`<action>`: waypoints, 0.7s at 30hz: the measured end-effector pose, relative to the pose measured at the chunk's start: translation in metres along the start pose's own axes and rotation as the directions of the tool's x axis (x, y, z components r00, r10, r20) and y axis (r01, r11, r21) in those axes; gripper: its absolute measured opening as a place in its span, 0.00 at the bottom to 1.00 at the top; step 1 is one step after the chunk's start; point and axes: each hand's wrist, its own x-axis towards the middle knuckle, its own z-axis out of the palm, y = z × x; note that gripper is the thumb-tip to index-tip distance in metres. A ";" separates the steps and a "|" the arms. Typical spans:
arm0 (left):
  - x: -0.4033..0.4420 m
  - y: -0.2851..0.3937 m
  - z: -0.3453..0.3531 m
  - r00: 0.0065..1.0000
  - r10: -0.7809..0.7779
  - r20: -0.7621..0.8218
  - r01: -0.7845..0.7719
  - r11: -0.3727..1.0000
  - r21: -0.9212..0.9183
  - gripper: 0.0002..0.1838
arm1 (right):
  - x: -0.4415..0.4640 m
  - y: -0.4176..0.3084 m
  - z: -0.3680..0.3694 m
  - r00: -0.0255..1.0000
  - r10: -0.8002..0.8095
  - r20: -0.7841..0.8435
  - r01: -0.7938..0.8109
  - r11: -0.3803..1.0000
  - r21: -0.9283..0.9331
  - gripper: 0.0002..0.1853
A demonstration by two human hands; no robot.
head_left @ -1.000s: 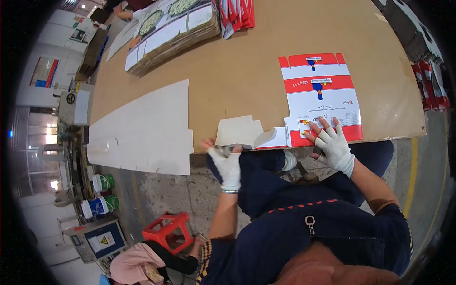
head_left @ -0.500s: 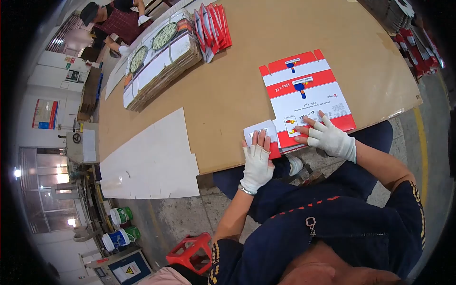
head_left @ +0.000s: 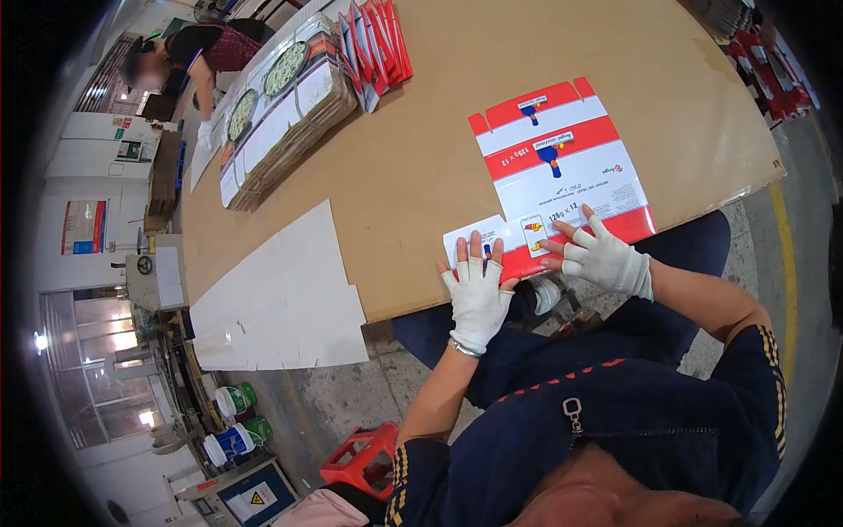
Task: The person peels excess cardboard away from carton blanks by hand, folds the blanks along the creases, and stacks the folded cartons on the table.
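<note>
A flat red and white printed carton (head_left: 562, 189) lies near the front edge of the table, with a small end flap (head_left: 474, 239) sticking out on its left. My left hand (head_left: 479, 303), in a white fingerless glove, rests its spread fingertips on that flap. On the carton's lower right part lies my right hand (head_left: 608, 256), gloved alike, its fingers stretched out and apart. Neither hand grips anything that I can see.
A white cardboard sheet (head_left: 277, 303) lies to the left on the brown table (head_left: 421, 167). Farther back are a strapped stack of printed cardboard (head_left: 285, 132) and several folded red and white cartons (head_left: 376, 53). Across the table a co-worker (head_left: 206, 57) leans over. A red stool (head_left: 360, 461) stands below.
My left fingers have spread apart and the end flap lies more in line with the carton. My right hand has barely moved. The co-worker has bent forward, reaching an arm toward the table.
</note>
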 end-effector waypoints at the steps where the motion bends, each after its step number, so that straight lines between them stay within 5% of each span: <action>1: 0.000 0.000 -0.001 1.000 0.003 0.005 -0.003 1.000 -0.013 0.42 | 0.000 0.001 0.001 1.000 -0.008 -0.006 0.008 1.000 -0.007 0.25; 8: 0.007 -0.010 -0.001 0.998 0.030 -0.050 -0.037 0.989 -0.145 0.40 | -0.002 0.006 0.004 0.998 -0.059 -0.018 0.059 0.998 -0.009 0.25; 17: 0.058 -0.010 -0.001 0.987 -0.159 -0.030 0.146 0.954 -0.262 0.45 | 0.001 0.011 0.004 0.995 -0.090 -0.038 0.091 0.995 0.033 0.25; 19: 0.086 -0.021 0.006 0.979 -0.191 -0.073 0.164 0.947 -0.278 0.45 | 0.001 0.000 -0.015 0.996 -0.027 0.083 0.025 1.000 0.017 0.24; 21: 0.088 -0.022 0.014 0.965 -0.210 -0.159 0.149 0.933 -0.328 0.44 | -0.026 -0.030 -0.035 0.974 0.210 -0.088 -0.180 0.946 0.270 0.25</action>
